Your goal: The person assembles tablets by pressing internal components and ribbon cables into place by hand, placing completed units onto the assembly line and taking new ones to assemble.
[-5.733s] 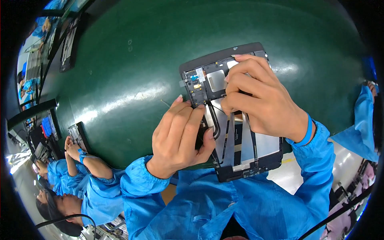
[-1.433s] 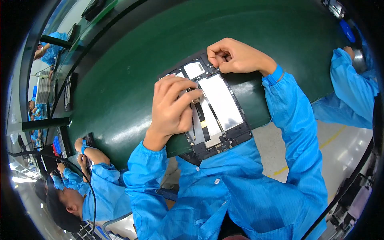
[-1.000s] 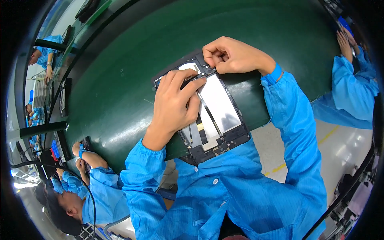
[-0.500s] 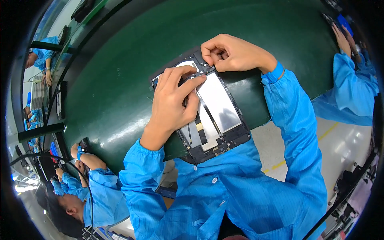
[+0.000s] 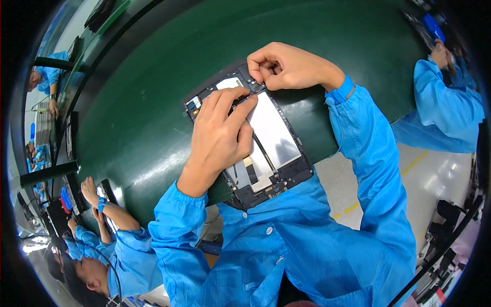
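Note:
An opened tablet (image 5: pixel 284 146), its inner parts and silvery battery panels bared, lies tilted at the near edge of the green table. My left hand (image 5: pixel 220 128) rests over its left and middle part. The index and middle fingertips touch the inside near the upper end, while the thumb is bent lower down, apart from them. At the upper right corner of the tablet, my right hand (image 5: pixel 286 67) is closed, thumb and curled fingers drawn together. Whatever sits between those fingertips is hidden or too small to name.
The green tabletop (image 5: pixel 153 87) stretches beyond the tablet. A co-worker in blue (image 5: pixel 130 245) handles a dark device at the left edge. Another person's sleeve (image 5: pixel 434 87) and hands are at the far right. Black frame bars (image 5: pixel 48 174) stand on the left.
The tablet and both my hands appear slightly further left in view, keeping nearly the same hold. The left co-worker's hand has lifted, and the right co-worker's hands have shifted.

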`<state>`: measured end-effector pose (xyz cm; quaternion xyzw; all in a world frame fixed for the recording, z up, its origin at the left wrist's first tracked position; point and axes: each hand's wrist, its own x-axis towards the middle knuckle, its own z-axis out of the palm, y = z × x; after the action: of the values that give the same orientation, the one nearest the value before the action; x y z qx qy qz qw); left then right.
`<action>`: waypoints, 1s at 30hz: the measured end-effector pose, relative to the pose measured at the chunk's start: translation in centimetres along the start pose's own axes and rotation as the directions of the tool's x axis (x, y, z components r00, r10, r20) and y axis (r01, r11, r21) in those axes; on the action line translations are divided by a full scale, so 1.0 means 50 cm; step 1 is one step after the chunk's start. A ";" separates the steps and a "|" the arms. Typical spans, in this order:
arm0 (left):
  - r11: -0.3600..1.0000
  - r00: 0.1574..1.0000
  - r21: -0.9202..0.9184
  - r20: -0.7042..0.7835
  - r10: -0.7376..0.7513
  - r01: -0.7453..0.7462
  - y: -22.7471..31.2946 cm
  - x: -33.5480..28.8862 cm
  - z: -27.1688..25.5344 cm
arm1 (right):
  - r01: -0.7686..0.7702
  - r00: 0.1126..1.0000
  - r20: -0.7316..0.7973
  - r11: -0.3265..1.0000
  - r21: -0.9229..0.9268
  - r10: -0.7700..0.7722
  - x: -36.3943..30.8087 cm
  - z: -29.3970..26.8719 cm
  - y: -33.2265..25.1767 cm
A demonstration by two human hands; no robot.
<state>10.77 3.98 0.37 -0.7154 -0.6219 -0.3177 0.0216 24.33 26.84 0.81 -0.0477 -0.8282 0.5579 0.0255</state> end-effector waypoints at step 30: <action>0.820 0.992 0.572 0.117 -0.050 -0.026 0.118 0.000 0.022 | -0.101 0.995 0.035 0.990 0.094 0.098 -0.002 -0.006 -0.011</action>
<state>16.55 3.12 1.64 -0.6906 -0.6932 -0.0705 0.1941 24.41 26.91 1.44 -0.0794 -0.7973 0.5982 -0.0126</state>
